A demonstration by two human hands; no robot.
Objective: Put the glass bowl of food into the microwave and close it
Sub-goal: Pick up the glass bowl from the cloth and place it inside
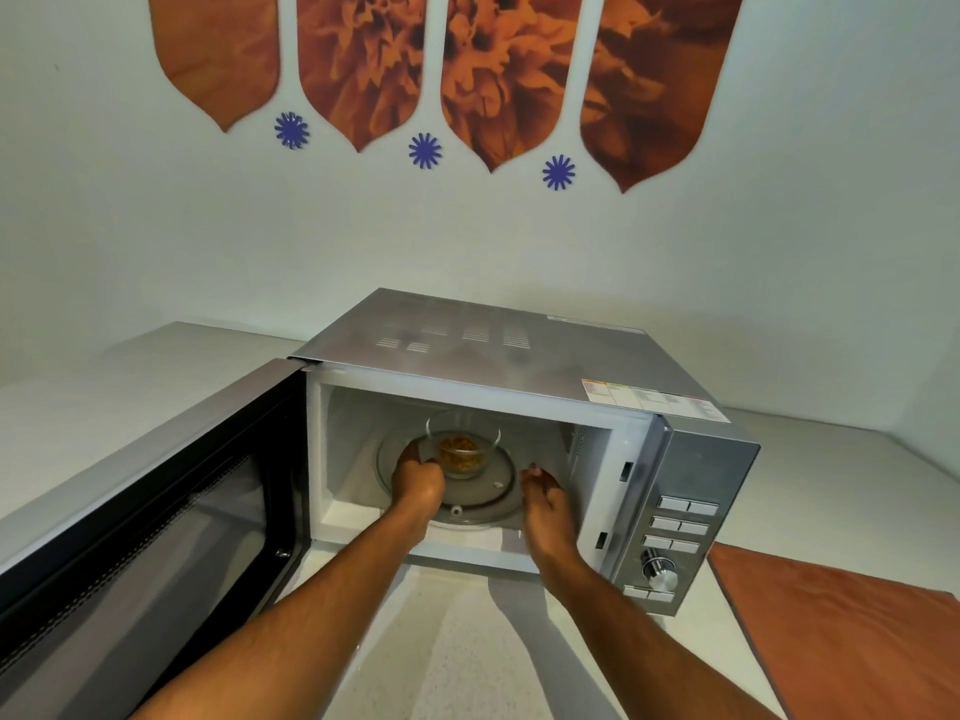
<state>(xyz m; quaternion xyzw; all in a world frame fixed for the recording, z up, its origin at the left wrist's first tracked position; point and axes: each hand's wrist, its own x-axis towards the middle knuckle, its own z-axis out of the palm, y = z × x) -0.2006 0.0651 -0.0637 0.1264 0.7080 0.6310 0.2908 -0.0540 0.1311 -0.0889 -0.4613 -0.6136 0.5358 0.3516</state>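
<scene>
From the head view, the glass bowl is seen on the turntable inside the microwave, its left rim pinched by the left hand; the right hand is loosely curled, clamped on nothing. The bowl is judged rigid, slippery and breakable, best taken at opposite rim edges. The door is left wide open.

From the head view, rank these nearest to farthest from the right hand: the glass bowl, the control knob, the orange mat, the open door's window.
1. glass bowl, just to the left of the right hand, inside the cavity.
2. control knob, lower right on the panel.
3. orange mat and the door window on the far left: too close to call.
</scene>
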